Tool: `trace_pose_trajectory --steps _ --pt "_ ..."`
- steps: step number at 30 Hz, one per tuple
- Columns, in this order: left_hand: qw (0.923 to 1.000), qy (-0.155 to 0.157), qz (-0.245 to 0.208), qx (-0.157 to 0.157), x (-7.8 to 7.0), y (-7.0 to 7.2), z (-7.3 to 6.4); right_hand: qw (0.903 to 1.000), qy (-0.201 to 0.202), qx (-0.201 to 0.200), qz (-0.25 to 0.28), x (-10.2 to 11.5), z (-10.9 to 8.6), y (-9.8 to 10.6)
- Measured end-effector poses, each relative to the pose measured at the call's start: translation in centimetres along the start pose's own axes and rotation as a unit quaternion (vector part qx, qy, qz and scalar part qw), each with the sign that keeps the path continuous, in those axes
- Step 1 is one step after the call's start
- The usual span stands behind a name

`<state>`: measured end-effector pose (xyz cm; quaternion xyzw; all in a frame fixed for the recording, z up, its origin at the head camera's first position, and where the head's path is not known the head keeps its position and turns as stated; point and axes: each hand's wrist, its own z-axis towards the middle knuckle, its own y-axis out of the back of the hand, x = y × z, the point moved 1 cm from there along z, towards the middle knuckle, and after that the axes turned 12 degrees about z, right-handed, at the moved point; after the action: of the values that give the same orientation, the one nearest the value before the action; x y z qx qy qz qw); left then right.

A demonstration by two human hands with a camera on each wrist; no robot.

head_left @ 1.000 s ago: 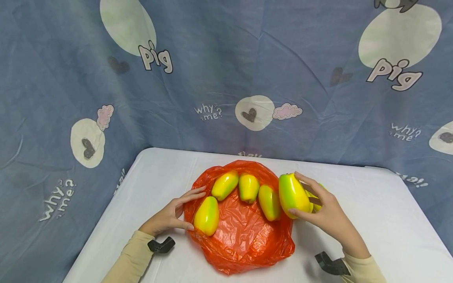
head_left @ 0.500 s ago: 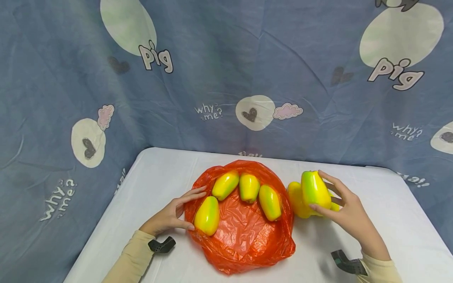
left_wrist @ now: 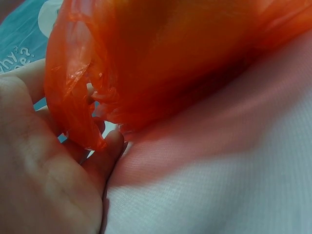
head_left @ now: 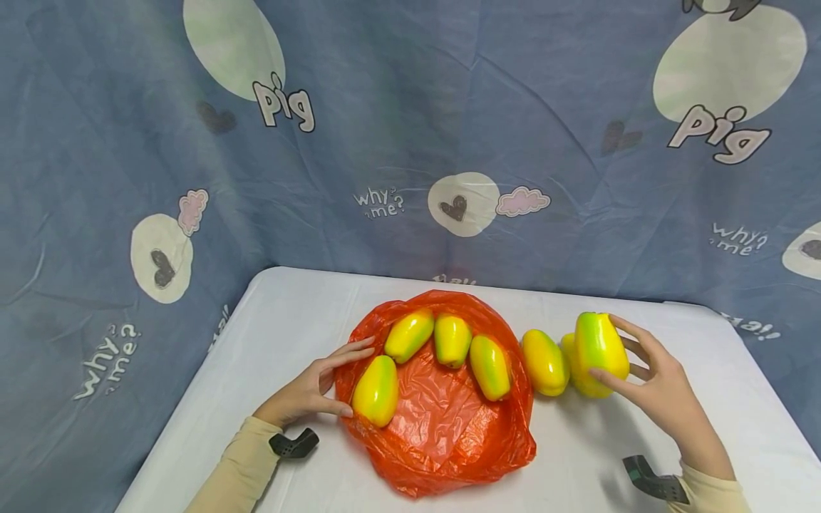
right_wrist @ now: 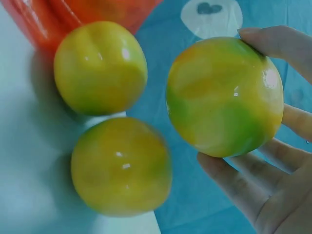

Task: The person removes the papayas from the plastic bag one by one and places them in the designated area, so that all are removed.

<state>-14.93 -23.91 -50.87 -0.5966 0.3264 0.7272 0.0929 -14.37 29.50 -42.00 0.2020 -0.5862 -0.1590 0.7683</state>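
Observation:
My right hand [head_left: 657, 385] grips a yellow-green papaya [head_left: 601, 348], thumb on one side and fingers on the other. In the right wrist view this papaya [right_wrist: 224, 97] is held apart from two others. Those two stand right of the bag: one papaya [head_left: 545, 363] close beside it, the other papaya [head_left: 585, 383] partly hidden behind the held one. My left hand [head_left: 314, 390] rests at the left rim of a red plastic bag [head_left: 436, 456], thumb and fingers spread. The left wrist view shows a fold of the bag [left_wrist: 73, 73] overlapping these fingers.
The bag lies wide open on a white table [head_left: 308, 299], with several papayas [head_left: 375, 392] along its left and far sides. Behind the table hangs a blue printed curtain [head_left: 359, 128]. Each wrist wears a black camera mount [head_left: 293, 443].
My right hand has moved right with the papaya, from the bag's right rim to over the papayas beside it, uncovering the nearer one. The left hand and the bag stay in place.

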Motion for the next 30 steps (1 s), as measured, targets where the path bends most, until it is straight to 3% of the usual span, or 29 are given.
trace_pose_trajectory --steps 16,30 --pt "0.9999 -0.004 -0.011 0.000 0.0 -0.3 -0.1 0.9982 -0.045 -0.035 -0.019 -2.1 -0.9 2.5" --pt "0.9999 -0.016 -0.006 -0.002 -0.1 0.0 0.0 0.9930 -0.084 -0.073 -0.039 -4.3 -1.2 3.3"
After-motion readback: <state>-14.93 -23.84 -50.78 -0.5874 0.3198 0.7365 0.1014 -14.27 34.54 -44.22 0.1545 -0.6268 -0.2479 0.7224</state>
